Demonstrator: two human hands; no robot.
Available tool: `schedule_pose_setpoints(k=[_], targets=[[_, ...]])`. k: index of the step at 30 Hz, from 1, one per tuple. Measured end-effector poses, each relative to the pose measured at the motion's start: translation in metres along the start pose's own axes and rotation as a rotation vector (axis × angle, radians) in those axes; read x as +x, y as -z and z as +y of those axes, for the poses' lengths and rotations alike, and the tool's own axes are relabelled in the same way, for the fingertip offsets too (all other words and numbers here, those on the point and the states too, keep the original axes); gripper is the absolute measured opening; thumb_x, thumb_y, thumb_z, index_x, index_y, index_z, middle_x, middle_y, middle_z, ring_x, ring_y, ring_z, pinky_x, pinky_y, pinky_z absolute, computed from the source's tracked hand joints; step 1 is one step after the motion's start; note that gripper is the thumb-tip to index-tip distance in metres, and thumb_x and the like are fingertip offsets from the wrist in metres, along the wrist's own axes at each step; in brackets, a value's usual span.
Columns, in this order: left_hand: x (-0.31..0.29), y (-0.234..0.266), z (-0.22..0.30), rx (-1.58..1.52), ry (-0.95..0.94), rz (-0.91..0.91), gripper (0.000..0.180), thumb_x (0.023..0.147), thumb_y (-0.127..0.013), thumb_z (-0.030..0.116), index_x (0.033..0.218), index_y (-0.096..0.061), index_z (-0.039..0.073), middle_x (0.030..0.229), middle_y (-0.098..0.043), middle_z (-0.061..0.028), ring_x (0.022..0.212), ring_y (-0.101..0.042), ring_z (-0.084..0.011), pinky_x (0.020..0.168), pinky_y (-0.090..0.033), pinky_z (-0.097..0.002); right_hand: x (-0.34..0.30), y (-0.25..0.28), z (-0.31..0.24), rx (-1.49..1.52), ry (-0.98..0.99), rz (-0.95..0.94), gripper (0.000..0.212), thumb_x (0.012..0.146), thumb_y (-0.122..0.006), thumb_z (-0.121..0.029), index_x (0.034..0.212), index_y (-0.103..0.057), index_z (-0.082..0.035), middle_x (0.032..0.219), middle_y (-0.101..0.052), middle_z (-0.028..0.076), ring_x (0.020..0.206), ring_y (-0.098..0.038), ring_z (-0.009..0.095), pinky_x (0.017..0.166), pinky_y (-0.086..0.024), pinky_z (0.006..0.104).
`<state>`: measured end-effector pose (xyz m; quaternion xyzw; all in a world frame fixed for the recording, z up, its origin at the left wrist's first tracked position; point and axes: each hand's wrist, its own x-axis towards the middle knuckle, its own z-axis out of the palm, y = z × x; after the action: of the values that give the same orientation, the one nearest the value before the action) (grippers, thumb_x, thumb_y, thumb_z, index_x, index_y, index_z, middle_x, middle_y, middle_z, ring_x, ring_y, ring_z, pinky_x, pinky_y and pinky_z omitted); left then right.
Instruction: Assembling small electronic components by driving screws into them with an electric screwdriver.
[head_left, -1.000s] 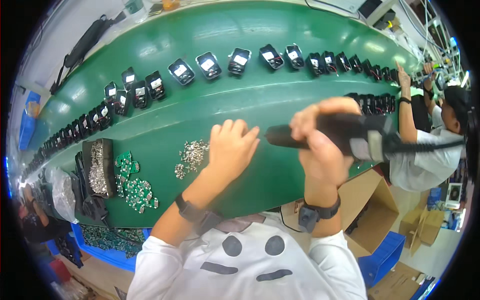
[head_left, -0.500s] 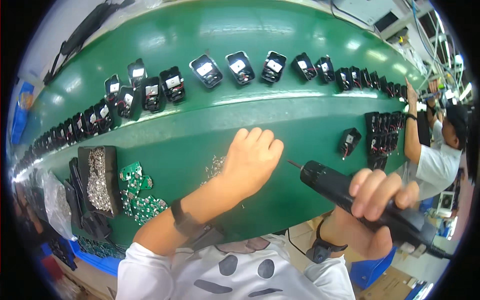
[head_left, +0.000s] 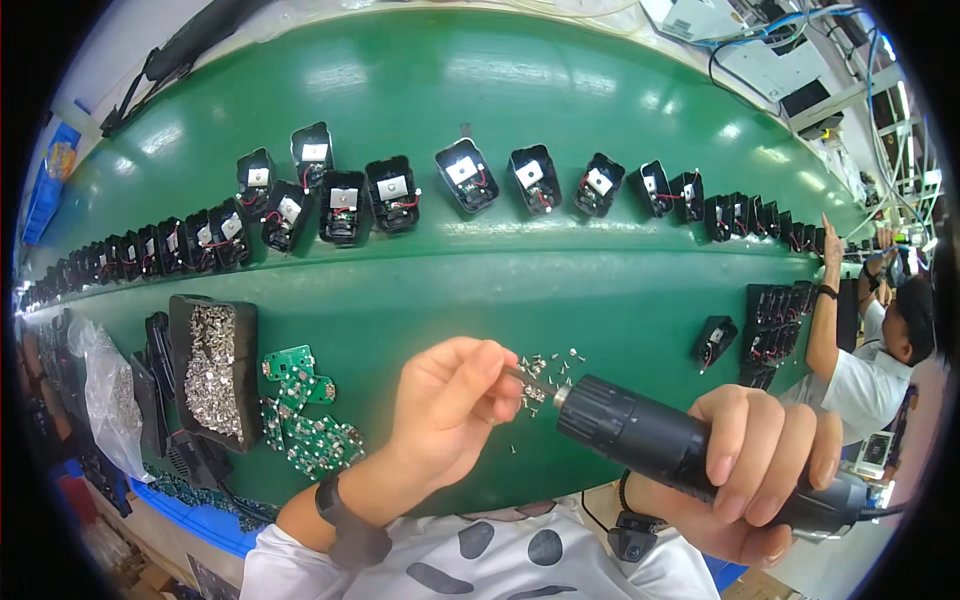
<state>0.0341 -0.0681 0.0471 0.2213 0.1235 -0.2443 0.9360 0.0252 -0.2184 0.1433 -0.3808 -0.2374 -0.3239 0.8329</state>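
Observation:
My right hand (head_left: 765,465) is wrapped round a black electric screwdriver (head_left: 635,425) whose thin bit (head_left: 535,381) points left. At the bit's tip, my left hand (head_left: 450,405) has thumb and fingers pinched together. Whatever sits between those fingertips is too small and hidden to make out. Just behind the bit, a loose pile of small silver screws (head_left: 535,392) lies on the green table (head_left: 400,300).
Left of my hands stand a black tray of screws (head_left: 215,375) and a heap of green circuit boards (head_left: 305,420). A long row of black housings (head_left: 345,205) crosses the table behind. More housings (head_left: 775,325) are stacked at right, near another person (head_left: 870,340).
My left hand has come down from over the screw pile, turned, and pinched at the bit's tip. The screwdriver has shifted left and slightly down. My view has shifted too.

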Motion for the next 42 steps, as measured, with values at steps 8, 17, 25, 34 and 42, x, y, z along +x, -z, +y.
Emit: schedule_pose_setpoints(k=[8, 17, 25, 34, 42], targets=[[0.001, -0.006, 0.027, -0.14, 0.127, 0.016, 0.016, 0.096, -0.061, 0.018, 0.092, -0.064, 0.003, 0.077, -0.068, -0.0076, 0.062, -0.061, -0.0145, 0.058, -0.049, -0.0289, 0.006, -0.006, 0.023, 0.051, -0.026, -0.026, 0.038, 0.077, -0.073, -0.002, 0.1, -0.045, -0.008, 0.074, -0.056, 0.001, 0.066, -0.058, 0.015, 0.068, -0.047, 0.0303], [0.019, 0.005, 0.053, -0.024, 0.19, -0.093, 0.017, 0.095, -0.062, 0.017, 0.087, -0.062, 0.001, 0.071, -0.067, -0.012, 0.054, -0.062, -0.0173, 0.051, -0.051, -0.0299, 0.023, -0.005, 0.04, 0.134, -0.048, -0.112, 0.035, 0.071, -0.073, 0.005, 0.092, -0.048, -0.008, 0.066, -0.058, 0.002, 0.057, -0.06, 0.014, 0.063, -0.054, 0.0288], [0.034, 0.011, 0.088, 0.603, 0.013, -0.161, 0.042, 0.083, -0.075, 0.028, 0.111, -0.062, -0.001, 0.103, -0.067, -0.0117, 0.09, -0.063, -0.0201, 0.072, -0.053, -0.0337, 0.051, 0.015, 0.068, 0.13, -0.072, -0.033, 0.039, 0.068, -0.075, 0.002, 0.094, -0.048, -0.008, 0.069, -0.058, -0.002, 0.062, -0.058, 0.011, 0.068, -0.049, 0.0263], [0.145, -0.004, 0.114, 2.211, -0.898, -0.113, 0.084, 0.054, -0.088, 0.034, 0.123, -0.052, 0.003, 0.117, -0.058, -0.0133, 0.11, -0.054, -0.0319, 0.095, -0.039, -0.0438, 0.094, 0.059, 0.124, -0.247, -0.361, -0.533, 0.05, 0.078, -0.068, -0.03, 0.12, -0.048, -0.012, 0.086, -0.053, -0.001, 0.074, -0.051, 0.014, 0.078, -0.04, 0.0336], [0.169, 0.022, 0.116, 2.121, -0.834, -0.207, 0.056, 0.06, -0.085, 0.025, 0.103, -0.059, -0.001, 0.084, -0.065, -0.0108, 0.081, -0.064, -0.027, 0.084, -0.041, -0.0397, 0.091, 0.055, 0.149, -0.437, -0.465, -0.489, 0.053, 0.08, -0.065, -0.029, 0.126, -0.047, -0.011, 0.088, -0.053, 0.003, 0.075, -0.052, 0.016, 0.078, -0.042, 0.0363]])
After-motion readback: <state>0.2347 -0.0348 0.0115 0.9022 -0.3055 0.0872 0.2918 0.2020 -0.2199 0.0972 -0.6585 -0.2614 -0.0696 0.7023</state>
